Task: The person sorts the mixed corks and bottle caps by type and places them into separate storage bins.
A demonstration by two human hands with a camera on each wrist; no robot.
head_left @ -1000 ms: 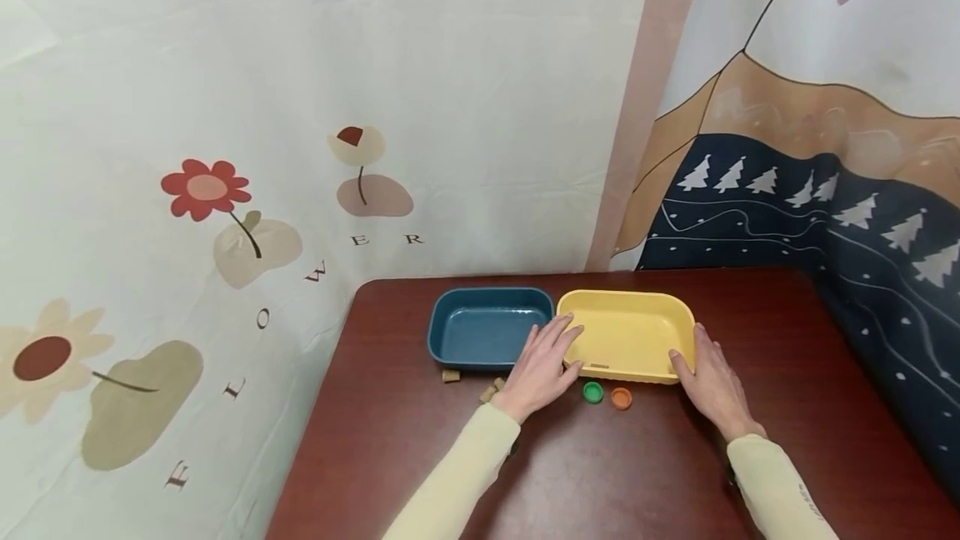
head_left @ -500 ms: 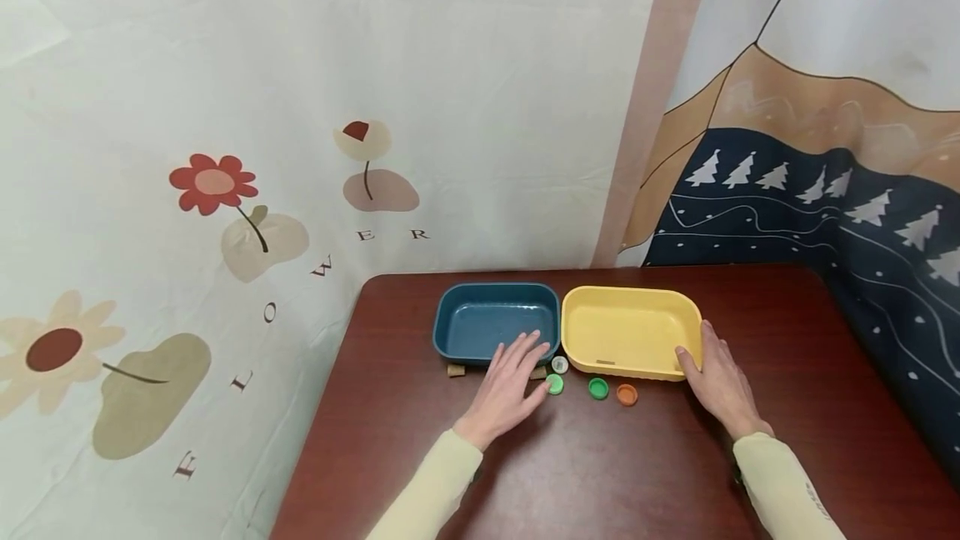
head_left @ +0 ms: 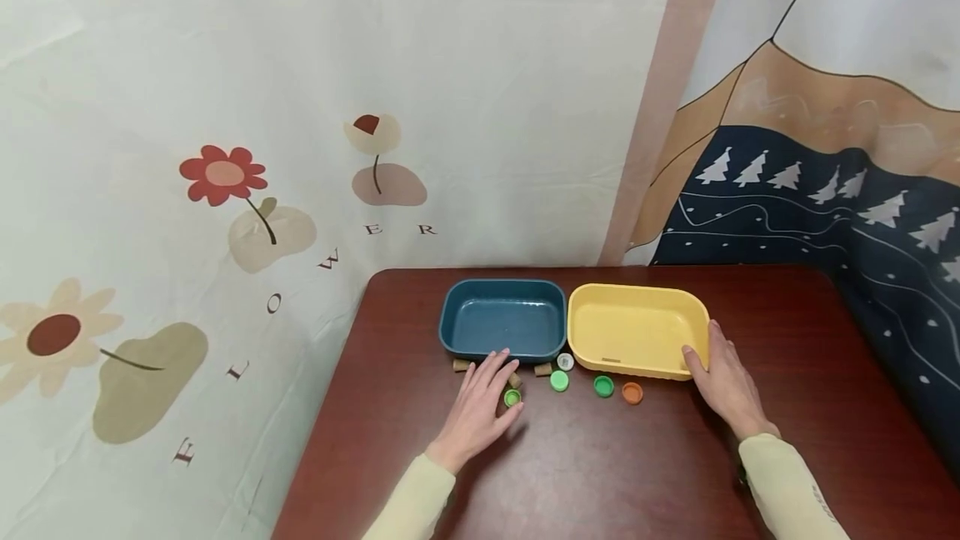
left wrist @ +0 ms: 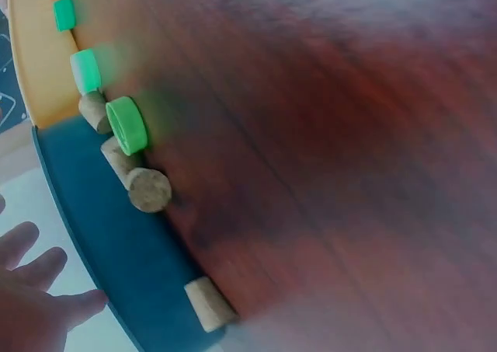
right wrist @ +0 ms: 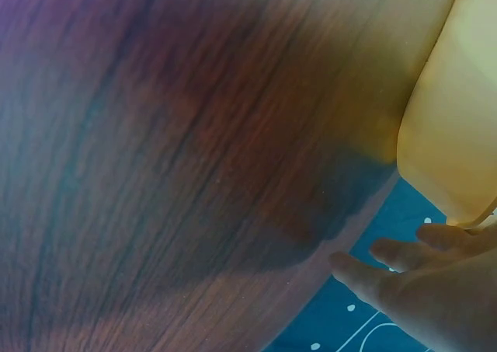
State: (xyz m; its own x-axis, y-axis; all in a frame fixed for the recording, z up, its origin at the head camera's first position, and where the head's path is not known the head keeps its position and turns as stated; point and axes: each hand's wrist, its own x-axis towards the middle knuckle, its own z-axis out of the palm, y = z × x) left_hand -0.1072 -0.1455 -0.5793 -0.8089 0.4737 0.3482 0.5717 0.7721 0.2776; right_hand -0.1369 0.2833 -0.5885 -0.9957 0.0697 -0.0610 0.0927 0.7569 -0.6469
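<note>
A person's right hand [head_left: 723,382] rests at the right end of a yellow tray [head_left: 633,332], thumb over the near corner and fingers extended along the outside, not clenched. The left hand [head_left: 471,411], fingers loose and spread, is poised over the near edge of a blue tray [head_left: 504,325]; it appears to hold nothing, and whether a fingertip touches the rim cannot be told. The two trays lie side by side, towards the far edge of a dark red-brown counter [head_left: 600,465]. Both look like stiff, light plastic, smooth enough to slide; the rims at the short ends seem the best hold. Close about the left hand and along the trays' near sides lie four corks [left wrist: 150,190], one hidden from the head view but counted from the left wrist; they look light, slightly yielding and likely to roll, best pinched around the sides. Among and beside them are five round caps: three green caps [head_left: 559,381], one orange cap [head_left: 632,393] and one white cap [head_left: 566,362], probably light and rigid, to be picked up by their edges. Beyond the counter hangs a printed cloth [head_left: 480,107] with flowers.
</note>
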